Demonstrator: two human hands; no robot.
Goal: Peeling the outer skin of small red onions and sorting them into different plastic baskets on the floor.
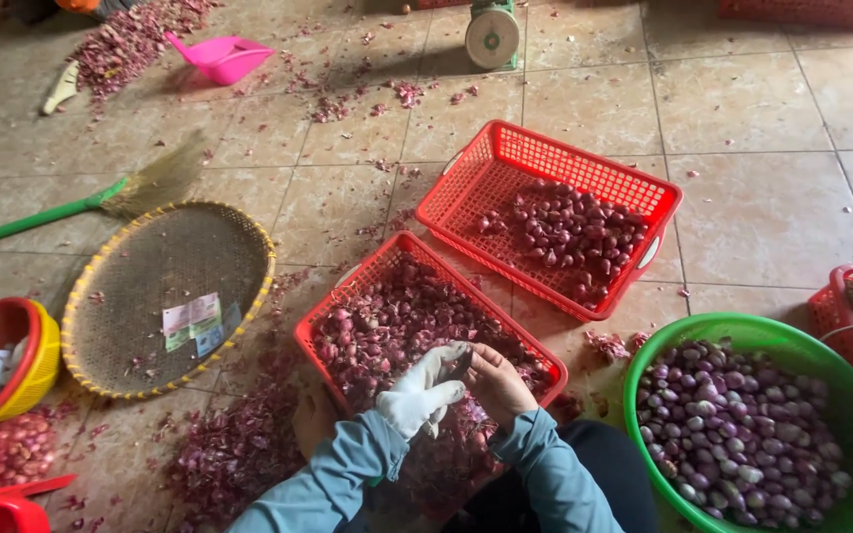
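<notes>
The shallot you're working sits pinched between your two hands, hidden but probably small, directly over the near red basket [348, 296] of skins. Your gloved left hand [419, 395] curls around it from the left; your bare right hand [494, 383] closes on it, equally near.

A produce-sorting workroom with a tiled floor: red crates [555, 212] and a green tub [841, 395] of shallots surround the fingers [446, 360], a weighing scale [492, 35] beyond them, peelings everywhere.
</notes>
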